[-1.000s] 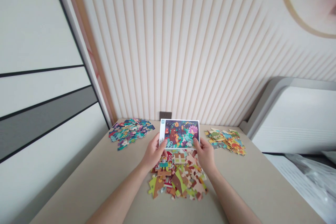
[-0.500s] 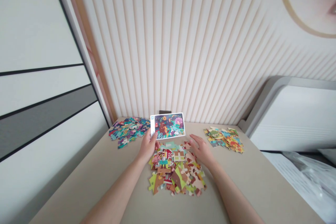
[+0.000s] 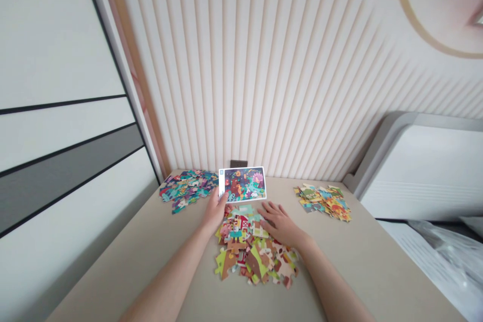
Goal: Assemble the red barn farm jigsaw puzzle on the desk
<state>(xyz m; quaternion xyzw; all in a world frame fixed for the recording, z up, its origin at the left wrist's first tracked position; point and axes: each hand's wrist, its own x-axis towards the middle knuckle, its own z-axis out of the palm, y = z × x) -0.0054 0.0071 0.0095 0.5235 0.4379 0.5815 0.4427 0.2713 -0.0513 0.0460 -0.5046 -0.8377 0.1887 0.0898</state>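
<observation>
My left hand [image 3: 214, 213] grips the left edge of a picture card [image 3: 245, 184], its thumb on the front. The card is tilted up and shows a dark, colourful forest scene with animals. My right hand [image 3: 281, 224] lies with spread fingers on the upper right part of the middle heap of puzzle pieces [image 3: 245, 256], which are green, brown, red and pink. Part of that heap is hidden under the hand.
Purple and teal puzzle pieces [image 3: 190, 186] lie at the back left of the table [image 3: 196, 292]. Yellow and orange pieces [image 3: 326, 201] are heaped at the back right. A ribbed wall [image 3: 241, 60] rises behind, with a small dark object [image 3: 239, 164] at its foot.
My right hand has moved left onto the middle heap, covering pieces that showed before. Some pieces there have shifted. My left hand still holds the card, almost in the same place.
</observation>
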